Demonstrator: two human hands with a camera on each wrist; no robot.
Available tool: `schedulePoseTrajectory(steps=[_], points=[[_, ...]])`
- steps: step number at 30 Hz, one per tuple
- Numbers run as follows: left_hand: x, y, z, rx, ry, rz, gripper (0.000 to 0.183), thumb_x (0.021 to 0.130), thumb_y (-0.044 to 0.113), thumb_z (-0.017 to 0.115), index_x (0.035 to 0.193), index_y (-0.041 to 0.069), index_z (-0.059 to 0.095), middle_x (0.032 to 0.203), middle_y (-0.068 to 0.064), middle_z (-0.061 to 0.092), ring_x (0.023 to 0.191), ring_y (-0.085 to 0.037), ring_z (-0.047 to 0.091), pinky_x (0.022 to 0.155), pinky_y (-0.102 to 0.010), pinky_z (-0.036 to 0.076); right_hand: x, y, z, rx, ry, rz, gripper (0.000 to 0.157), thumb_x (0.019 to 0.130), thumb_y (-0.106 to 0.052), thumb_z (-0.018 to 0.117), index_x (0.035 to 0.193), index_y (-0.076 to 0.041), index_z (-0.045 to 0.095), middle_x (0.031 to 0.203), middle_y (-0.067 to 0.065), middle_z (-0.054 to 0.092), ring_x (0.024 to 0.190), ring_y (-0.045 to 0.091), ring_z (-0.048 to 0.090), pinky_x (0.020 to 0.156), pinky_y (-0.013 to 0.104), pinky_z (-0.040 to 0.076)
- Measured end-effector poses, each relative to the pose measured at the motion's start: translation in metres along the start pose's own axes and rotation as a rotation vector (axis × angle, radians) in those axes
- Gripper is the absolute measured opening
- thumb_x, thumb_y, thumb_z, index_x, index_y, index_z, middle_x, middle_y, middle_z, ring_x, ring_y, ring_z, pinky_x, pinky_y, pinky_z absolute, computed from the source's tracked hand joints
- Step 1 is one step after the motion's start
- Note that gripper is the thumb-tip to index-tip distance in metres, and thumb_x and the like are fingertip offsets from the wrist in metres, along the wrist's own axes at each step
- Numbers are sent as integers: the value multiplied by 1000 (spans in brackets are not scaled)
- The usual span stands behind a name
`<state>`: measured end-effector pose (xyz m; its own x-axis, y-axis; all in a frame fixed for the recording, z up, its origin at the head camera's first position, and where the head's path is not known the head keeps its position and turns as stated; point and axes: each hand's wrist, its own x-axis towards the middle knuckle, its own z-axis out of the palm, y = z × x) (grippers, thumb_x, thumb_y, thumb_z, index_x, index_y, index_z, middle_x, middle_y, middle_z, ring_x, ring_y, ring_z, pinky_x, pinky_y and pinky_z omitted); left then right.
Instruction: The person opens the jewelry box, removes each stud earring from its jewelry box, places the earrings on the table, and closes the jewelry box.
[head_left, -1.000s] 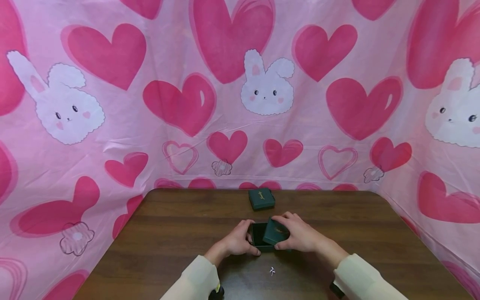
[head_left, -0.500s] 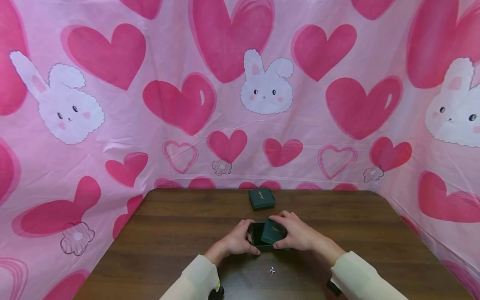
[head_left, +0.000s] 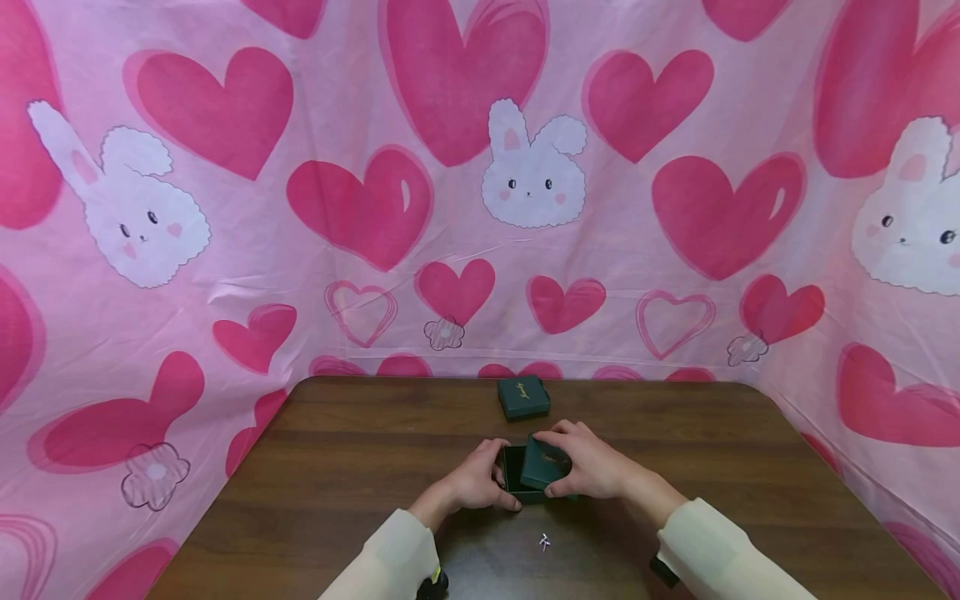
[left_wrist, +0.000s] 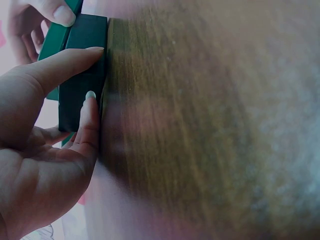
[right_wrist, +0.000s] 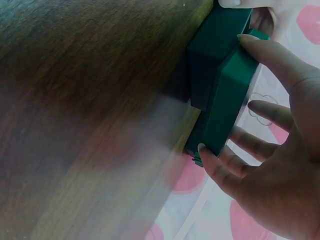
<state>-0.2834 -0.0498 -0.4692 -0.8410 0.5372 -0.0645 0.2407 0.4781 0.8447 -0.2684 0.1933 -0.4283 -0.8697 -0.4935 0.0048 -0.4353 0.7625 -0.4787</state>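
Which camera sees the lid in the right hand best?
The head view: it shows the lid's top, with faint writing, partly over the open box. The right wrist view shows its sides up close; the left wrist view shows just a strip beyond the box.

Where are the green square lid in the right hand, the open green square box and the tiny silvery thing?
Green square lid (head_left: 541, 468): head view, its top face.
Open green square box (left_wrist: 75, 97): left wrist view, an outer side wall.
Tiny silvery thing (head_left: 544, 542): head view, its middle.
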Motion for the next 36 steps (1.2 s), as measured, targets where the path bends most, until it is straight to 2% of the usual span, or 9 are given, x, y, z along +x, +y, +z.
schedulePoseTrajectory(steps=[21,36], points=[[1,-1,0,-6,7,5,82,72,6,92,140,3,47,117,-7,46,87,-19,54,74,-29,48,7,-9,-2,18,-40,-61,77,76,-32,89,143,-13,57,136,9,53,120,29,44,95,55,48],[1,-1,-1,20,6,21,82,72,8,93,140,2,46,119,-8,47,89,-18,53,78,-29,47,14,-12,0,-23,-38,-101,74,76,-32,89,140,-11,59,135,10,54,119,29,45,95,54,48]])
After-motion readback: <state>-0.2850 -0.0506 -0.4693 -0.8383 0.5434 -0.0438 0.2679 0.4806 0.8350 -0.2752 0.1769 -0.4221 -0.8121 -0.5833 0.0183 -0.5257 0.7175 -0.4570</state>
